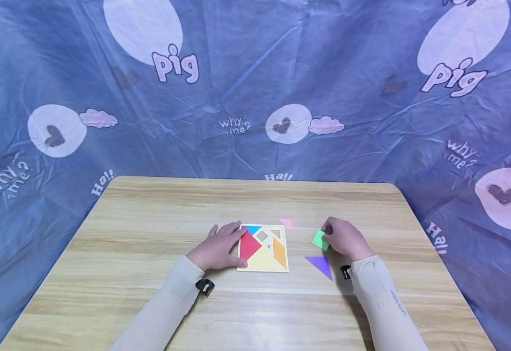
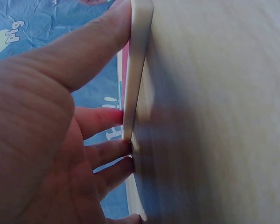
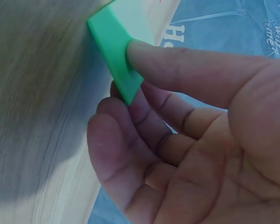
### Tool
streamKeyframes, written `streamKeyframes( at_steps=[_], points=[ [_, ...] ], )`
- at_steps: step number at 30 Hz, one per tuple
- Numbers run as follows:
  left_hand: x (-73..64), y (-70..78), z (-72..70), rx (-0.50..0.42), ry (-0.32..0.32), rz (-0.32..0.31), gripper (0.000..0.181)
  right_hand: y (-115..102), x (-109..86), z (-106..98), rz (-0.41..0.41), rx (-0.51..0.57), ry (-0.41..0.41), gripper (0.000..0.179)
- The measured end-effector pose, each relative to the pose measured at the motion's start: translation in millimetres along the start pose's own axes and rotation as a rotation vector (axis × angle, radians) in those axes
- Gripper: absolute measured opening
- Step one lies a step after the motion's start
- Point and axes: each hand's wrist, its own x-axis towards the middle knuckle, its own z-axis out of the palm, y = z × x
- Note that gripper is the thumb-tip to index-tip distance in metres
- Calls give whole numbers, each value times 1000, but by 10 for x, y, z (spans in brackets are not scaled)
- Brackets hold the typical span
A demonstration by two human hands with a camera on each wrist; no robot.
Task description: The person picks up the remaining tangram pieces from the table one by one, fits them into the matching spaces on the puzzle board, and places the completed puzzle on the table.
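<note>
The square [image 1: 319,239] is green, the parallelogram [image 1: 279,252] orange, the tabletop [image 1: 106,268] wood-grained.

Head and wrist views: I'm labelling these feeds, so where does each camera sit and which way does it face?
Head: worn on the head, facing forward and down at the table and patterned cloth; left hand, right hand and both sleeved forearms show.
Left wrist: on that wrist, facing along the palm to the edge of the puzzle board; thumb, fingers and palm show.
Right wrist: on that wrist, facing the green piece; thumb, curled fingers and palm show.
Shared: head and right wrist both show the green piece.
</note>
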Motion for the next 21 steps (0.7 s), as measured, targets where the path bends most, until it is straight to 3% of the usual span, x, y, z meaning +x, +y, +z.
streamKeyframes(
  at_steps=[11, 21],
  points=[
    [-13, -3, 11, 5, -7, -2, 99, -29, -6, 22, -23, 6, 79, 7],
    [-12, -7, 32, 8, 7, 6, 98, -60, -2, 37, -41, 9, 95, 8]
  ],
)
